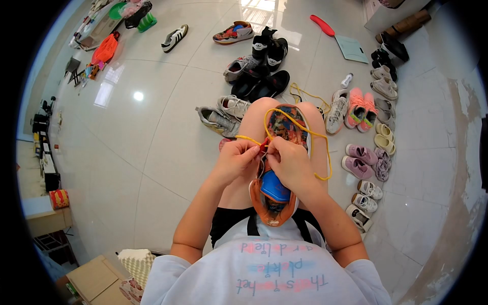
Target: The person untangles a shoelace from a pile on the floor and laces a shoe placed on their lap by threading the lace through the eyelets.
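Note:
A sneaker [273,216] with an orange heel, blue lining and dark patterned upper rests on my lap, its toe toward my knees. A yellow shoelace [325,152] loops over the toe and hangs at the right side. At the left edge of the shoe's opening, my left hand [235,161] pinches the shoelace beside a red eyelet strip [264,146]. My right hand [291,161] lies over the shoe, closed, with thumb and fingertips together on the lace at the same strip. The exact hold of its fingertips is partly hidden.
Several pairs of shoes line the right wall, among them pink sneakers [361,109]. More shoes, including black ones [261,84], stand on the tiled floor ahead. A red-handled dustpan-like object [351,48] lies at upper right. A cardboard box [96,282] is at lower left.

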### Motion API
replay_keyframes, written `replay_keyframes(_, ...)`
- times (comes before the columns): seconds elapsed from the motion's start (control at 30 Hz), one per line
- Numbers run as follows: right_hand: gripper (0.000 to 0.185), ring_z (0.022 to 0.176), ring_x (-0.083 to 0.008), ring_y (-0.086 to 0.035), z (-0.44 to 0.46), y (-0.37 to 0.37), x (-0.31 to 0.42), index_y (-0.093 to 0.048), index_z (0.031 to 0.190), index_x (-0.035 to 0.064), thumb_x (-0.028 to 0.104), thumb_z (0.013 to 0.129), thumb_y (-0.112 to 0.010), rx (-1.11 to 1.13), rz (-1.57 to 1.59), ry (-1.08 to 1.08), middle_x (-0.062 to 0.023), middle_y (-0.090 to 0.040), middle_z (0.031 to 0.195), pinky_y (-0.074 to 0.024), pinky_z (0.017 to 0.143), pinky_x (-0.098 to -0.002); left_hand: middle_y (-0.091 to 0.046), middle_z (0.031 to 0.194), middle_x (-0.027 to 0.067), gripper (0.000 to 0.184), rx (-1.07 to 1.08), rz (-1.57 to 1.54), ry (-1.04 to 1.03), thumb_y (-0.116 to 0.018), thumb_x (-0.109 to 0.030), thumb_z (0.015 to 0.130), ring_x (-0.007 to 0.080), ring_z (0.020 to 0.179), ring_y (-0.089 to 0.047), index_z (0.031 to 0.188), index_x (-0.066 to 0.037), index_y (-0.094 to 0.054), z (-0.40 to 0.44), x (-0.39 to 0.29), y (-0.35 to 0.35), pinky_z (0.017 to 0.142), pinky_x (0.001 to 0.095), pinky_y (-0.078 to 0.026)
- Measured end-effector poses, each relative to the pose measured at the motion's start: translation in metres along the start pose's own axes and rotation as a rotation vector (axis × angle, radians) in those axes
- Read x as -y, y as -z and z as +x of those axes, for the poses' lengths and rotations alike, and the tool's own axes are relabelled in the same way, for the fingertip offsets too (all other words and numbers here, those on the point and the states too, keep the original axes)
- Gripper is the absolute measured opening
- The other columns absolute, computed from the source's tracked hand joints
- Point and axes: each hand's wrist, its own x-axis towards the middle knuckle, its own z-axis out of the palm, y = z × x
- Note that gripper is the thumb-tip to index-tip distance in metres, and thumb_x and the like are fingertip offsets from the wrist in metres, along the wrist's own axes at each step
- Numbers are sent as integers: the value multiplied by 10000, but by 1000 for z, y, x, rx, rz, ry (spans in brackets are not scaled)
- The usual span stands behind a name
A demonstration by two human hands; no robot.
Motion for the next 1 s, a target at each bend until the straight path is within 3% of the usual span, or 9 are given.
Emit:
replay_keyframes(0.27, 121, 691, -348, -603, -2, -1, 0, -507, 765, 24, 15, 747, -627, -9, 49, -23, -149, -591, 709, -468, 616, -424, -568, 678, -15, 162, -52, 40, -55, -581, -133, 922, 25, 531, -433, 879, 0, -662, -4, 6, -3, 461, 177, -312)
replay_keyframes(0.33, 126, 679, -347, -600, -2, -1, 0, -505, 764, 25, 14, 745, -629, -15, 66, -40, -147, -585, 697, -467, 608, -421, -596, 717, 5, 158, -114, 200, -340, -579, -129, 920, 31, 541, -452, 866, -14, -674, -2, 15, -5, 471, 182, -326)
replay_keyframes(0.47, 124, 680, -344, -596, -3, 0, 0, -502, 762, 27, 7, 743, -623, -16, 79, -22, -143, -579, 697, -465, 607, -418, -595, 723, 11, 138, -129, 156, -410, -583, -124, 915, 27, 529, -439, 870, -24, -668, -1, 11, -3, 460, 173, -309)
replay_keyframes(0.53, 121, 684, -340, -593, -3, 0, 0, -499, 760, 30, -2, 741, -614, -25, 85, 14, -141, -572, 698, -462, 608, -417, -579, 699, 4, 105, -41, -141, 76, -592, -118, 909, 22, 513, -420, 887, -27, -639, -5, -10, -1, 442, 168, -285)
replay_keyframes(0.77, 115, 688, -343, -590, -4, -4, -4, -495, 756, 34, -13, 751, -600, -56, 87, 27, -136, -569, 699, -461, 604, -410, -566, 676, 0, 80, 67, -174, 124, -605, -113, 904, 21, 494, -402, 908, -34, -592, 0, -11, -3, 421, 167, -257)
replay_keyframes(0.87, 109, 684, -325, -596, -5, -4, -2, -524, 780, 42, 8, 753, -624, -69, 101, -16, -121, -573, 685, -468, 602, -399, -575, 705, 0, 70, 89, -135, 114, -611, -101, 897, 41, 543, -455, 906, -35, -588, 1, -7, -1, 461, 179, -326)
replay_keyframes(0.93, 120, 687, -292, -600, -4, 1, 11, -573, 830, 60, 72, 751, -662, -41, 242, -106, -94, -574, 712, -478, 597, -385, -586, 740, 13, 52, 15, 261, -224, -600, -66, 893, 68, 630, -517, 900, -21, -574, 2, -1, -2, 551, 205, -410)
replay_keyframes(1.0, 142, 689, -277, -599, -2, -2, 12, -592, 858, 72, 109, 749, -674, -74, 93, 19, -83, -567, 731, -481, 594, -377, -589, 752, 20, 46, -20, 353, -306, -591, -53, 894, 75, 667, -529, 902, -13, -569, -2, -2, -1, 593, 215, -428)
